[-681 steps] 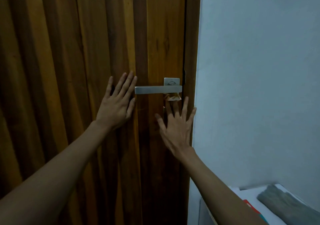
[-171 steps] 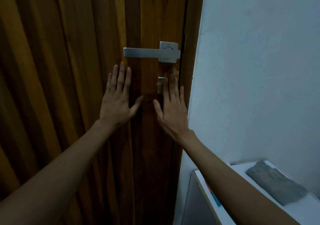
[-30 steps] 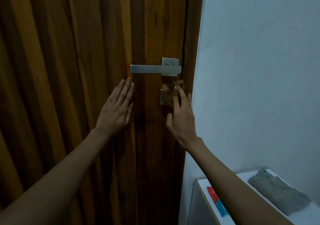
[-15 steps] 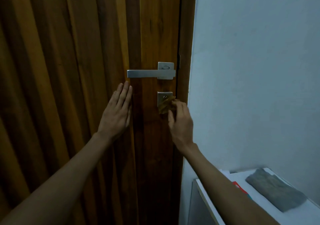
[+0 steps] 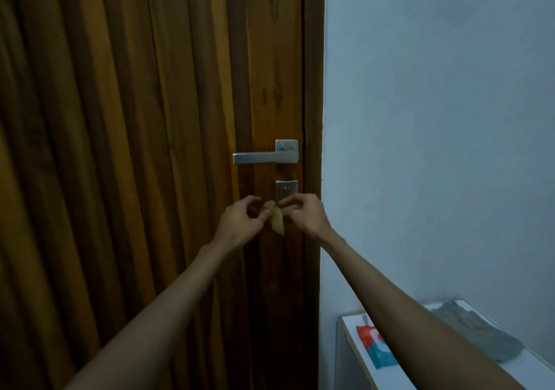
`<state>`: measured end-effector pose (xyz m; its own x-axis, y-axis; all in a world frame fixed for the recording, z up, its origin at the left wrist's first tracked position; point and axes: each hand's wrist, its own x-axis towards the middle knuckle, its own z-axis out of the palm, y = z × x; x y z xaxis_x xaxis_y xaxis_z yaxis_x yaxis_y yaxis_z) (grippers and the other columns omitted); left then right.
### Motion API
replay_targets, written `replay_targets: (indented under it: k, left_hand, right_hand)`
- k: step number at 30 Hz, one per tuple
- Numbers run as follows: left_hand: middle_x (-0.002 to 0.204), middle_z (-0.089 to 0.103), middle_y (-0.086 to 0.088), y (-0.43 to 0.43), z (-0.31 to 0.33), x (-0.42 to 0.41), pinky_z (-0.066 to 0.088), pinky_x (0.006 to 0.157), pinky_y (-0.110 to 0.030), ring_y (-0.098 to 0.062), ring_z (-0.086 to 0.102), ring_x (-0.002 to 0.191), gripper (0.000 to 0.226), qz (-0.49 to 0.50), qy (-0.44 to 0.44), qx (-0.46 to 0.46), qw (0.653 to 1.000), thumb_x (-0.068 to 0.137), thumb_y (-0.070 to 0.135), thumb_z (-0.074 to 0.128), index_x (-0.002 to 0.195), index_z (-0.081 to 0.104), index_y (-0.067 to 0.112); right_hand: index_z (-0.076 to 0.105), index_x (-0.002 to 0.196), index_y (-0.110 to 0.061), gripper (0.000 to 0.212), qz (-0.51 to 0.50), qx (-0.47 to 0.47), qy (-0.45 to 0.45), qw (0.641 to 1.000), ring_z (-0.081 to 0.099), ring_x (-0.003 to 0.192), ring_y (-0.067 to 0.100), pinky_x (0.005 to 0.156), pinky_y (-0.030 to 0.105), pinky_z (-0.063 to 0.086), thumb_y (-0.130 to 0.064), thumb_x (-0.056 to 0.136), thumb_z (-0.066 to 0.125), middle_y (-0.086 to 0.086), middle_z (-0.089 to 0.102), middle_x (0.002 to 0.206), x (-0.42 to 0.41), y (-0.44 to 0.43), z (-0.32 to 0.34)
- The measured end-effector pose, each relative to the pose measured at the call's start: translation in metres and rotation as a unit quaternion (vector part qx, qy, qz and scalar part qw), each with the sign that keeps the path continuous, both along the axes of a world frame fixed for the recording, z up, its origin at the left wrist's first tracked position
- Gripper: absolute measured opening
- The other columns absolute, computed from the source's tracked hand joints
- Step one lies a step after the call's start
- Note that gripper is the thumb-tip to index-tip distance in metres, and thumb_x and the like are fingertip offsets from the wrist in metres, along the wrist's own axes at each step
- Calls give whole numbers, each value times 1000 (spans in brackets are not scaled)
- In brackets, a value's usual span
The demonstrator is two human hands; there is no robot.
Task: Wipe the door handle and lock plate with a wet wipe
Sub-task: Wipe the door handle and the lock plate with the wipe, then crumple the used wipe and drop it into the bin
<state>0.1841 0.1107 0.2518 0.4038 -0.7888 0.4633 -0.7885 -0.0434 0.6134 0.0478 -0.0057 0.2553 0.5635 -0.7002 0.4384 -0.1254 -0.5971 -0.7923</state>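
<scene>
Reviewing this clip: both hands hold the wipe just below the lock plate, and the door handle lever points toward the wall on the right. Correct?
Not quite. In the head view the door handle lever points left, away from the wall. Both the left hand and right hand do hold the wipe below the lock plate.

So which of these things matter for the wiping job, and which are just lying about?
For the job:
- wet wipe, pinched between left hand and right hand
- door handle
- lock plate

Lying about:
- red and blue packet on white cabinet
- grey cloth
</scene>
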Motion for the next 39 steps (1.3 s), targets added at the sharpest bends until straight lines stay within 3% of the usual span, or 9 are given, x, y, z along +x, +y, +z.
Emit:
replay_targets:
  k: [2, 4, 8, 13, 20, 25, 28, 33, 39]
  left_hand:
    - [129, 60, -1, 3, 9, -5, 57, 83, -31, -18, 64, 106, 45, -36, 123, 15, 992, 94, 28, 64, 136, 53, 18]
    - [120, 65, -5, 11, 18, -11, 56, 69, -22, -14, 68, 90, 33, -31, 174, -11, 984, 95, 14, 62, 127, 60, 10]
    - [101, 71, -6, 36, 35, -14, 55, 63, -19, -11, 69, 82, 11, 17, 204, -86, 975, 95, 8, 58, 97, 68, 11]
    - [91, 70, -7, 72, 46, -5, 53, 63, -21, -12, 68, 77, 15, 68, 200, -104, 972, 95, 8, 59, 84, 66, 15]
    - [86, 68, -5, 138, 56, 33, 53, 56, -22, -11, 65, 75, 15, 139, 185, -92, 969, 94, 10, 62, 82, 66, 18]
    - [81, 67, -5, 202, 48, 78, 50, 56, -26, -14, 64, 71, 13, 205, 181, -98, 957, 93, 10, 63, 82, 67, 14]
    - [80, 68, -7, 247, 36, 108, 52, 57, -28, -15, 64, 69, 18, 231, 196, -90, 949, 93, 8, 61, 76, 65, 15]
    - [67, 71, -2, 332, 4, 134, 53, 51, -23, -4, 67, 52, 13, 252, 264, -98, 926, 95, 1, 56, 86, 64, 7]
    - [96, 71, -15, 432, -80, 142, 59, 68, -21, -11, 70, 67, 22, 286, 289, -40, 913, 93, 2, 60, 114, 68, 1]
  right_hand:
    - [67, 98, -7, 12, 23, 44, -20, 999, 63, 84, 10, 58, 13, 52, -7, 87, 69, -3, 64, 90, -2, 13, 16]
    - [65, 95, -7, 9, 36, 51, -30, 998, 65, 80, 12, 55, 13, 52, -6, 87, 69, -1, 63, 89, -3, 22, 26]
    - [68, 82, -15, 9, 22, 20, -32, 999, 70, 77, 14, 66, 24, 60, -7, 87, 69, 5, 69, 92, -6, 31, 32]
    - [72, 97, -2, 11, 18, 75, -40, 996, 70, 78, 17, 63, 21, 59, -3, 87, 69, 13, 70, 98, -19, 37, 31]
    - [67, 105, -9, 21, 75, 122, -4, 990, 66, 88, 11, 61, 18, 55, 0, 87, 66, 3, 65, 102, -3, 72, 47]
    - [71, 94, -15, 7, 107, 142, 30, 984, 66, 100, 18, 88, 35, 58, -12, 92, 65, 8, 69, 106, 48, 118, 43]
    - [73, 101, -13, 13, 130, 123, 54, 982, 63, 94, 16, 75, 28, 55, -18, 93, 64, 6, 69, 103, 85, 156, 32]
    - [72, 96, -7, 16, 166, 111, 101, 975, 52, 59, 8, 46, 18, 43, -20, 95, 63, 3, 63, 78, 155, 240, 0]
    - [66, 73, -15, 15, 269, 87, 186, 941, 53, 57, 8, 46, 21, 42, -11, 87, 71, 3, 66, 75, 227, 365, -76]
